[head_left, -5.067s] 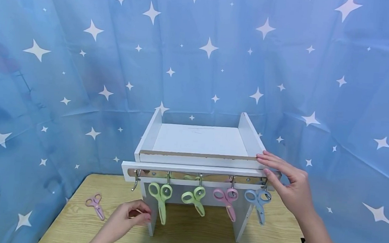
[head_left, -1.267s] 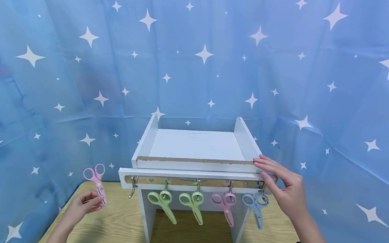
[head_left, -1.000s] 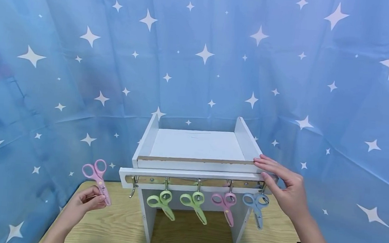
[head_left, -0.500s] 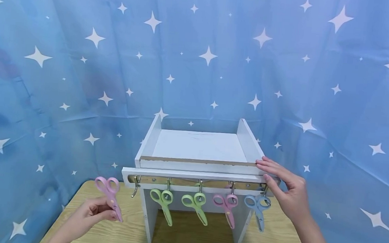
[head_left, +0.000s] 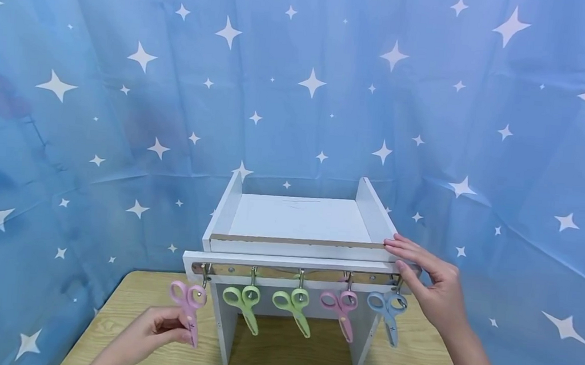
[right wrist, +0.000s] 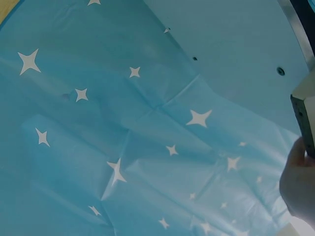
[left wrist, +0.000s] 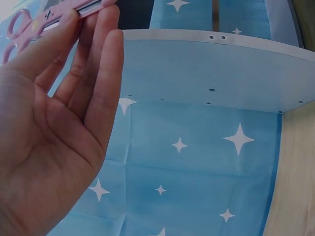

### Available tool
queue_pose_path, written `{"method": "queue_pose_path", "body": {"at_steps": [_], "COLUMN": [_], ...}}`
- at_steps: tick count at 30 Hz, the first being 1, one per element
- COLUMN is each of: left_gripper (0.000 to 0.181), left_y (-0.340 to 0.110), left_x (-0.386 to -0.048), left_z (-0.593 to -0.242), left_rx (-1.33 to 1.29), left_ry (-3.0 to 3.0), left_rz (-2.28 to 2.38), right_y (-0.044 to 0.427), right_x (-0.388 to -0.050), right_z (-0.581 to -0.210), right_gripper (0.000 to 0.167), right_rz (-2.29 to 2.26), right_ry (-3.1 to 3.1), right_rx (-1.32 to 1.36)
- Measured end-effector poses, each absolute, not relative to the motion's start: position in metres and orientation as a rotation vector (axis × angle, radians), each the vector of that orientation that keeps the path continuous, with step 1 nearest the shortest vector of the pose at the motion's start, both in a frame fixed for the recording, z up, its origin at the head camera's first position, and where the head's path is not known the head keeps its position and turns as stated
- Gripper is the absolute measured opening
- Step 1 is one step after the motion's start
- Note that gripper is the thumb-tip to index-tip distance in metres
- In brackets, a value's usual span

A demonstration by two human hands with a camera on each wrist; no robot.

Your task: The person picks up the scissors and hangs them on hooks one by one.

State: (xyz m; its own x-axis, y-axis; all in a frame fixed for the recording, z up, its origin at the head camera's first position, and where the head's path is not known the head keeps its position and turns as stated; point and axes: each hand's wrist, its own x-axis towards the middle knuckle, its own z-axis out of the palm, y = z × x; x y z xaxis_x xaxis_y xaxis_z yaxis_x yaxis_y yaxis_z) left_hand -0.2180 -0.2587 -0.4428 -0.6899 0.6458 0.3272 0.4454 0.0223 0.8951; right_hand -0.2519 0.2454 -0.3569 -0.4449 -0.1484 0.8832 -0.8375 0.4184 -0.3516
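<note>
My left hand [head_left: 148, 334] pinches pink scissors [head_left: 189, 312] by the blade end, handle loops up. One loop is at the leftmost hook [head_left: 206, 276] of the rail; whether the hook passes through it I cannot tell. In the left wrist view, thumb and fingertips hold the scissors [left wrist: 47, 17]. Green scissors [head_left: 242, 307], more green scissors [head_left: 294, 310], a deeper pink pair [head_left: 340, 312] and blue scissors [head_left: 387, 316] hang from the other hooks. My right hand [head_left: 436, 280], fingers fairly straight, rests on the right end of the white shelf [head_left: 297, 250], thumb by the rail.
The white shelf unit stands on a wooden table [head_left: 123, 301], its side panel [head_left: 222, 323] reaching down to the tabletop. A blue star-patterned cloth [head_left: 297, 120] hangs behind and around. The metal hook rail [head_left: 275, 273] runs along the front board.
The left hand has picked the pink scissors up from the table, raised them, and brought them right to the leftmost hook. The right hand stays on the shelf's right end.
</note>
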Motion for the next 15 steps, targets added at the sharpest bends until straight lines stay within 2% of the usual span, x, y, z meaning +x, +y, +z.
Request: {"method": "queue_pose_path", "body": {"at_steps": [8, 15], "left_gripper": [0.012, 0.015], "left_y": [-0.254, -0.252], "left_x": [-0.224, -0.225], "left_z": [-0.455, -0.458], "left_rx": [1.065, 0.977], "left_ry": [2.193, 2.273], "left_rz": [1.714, 1.664], "right_y": [0.245, 0.246], "right_x": [-0.252, -0.252], "right_z": [-0.357, -0.358], "right_gripper": [0.043, 0.043], "right_rz": [1.07, 1.063], "right_ry": [-1.855, -1.858], "right_rx": [0.854, 0.842]}}
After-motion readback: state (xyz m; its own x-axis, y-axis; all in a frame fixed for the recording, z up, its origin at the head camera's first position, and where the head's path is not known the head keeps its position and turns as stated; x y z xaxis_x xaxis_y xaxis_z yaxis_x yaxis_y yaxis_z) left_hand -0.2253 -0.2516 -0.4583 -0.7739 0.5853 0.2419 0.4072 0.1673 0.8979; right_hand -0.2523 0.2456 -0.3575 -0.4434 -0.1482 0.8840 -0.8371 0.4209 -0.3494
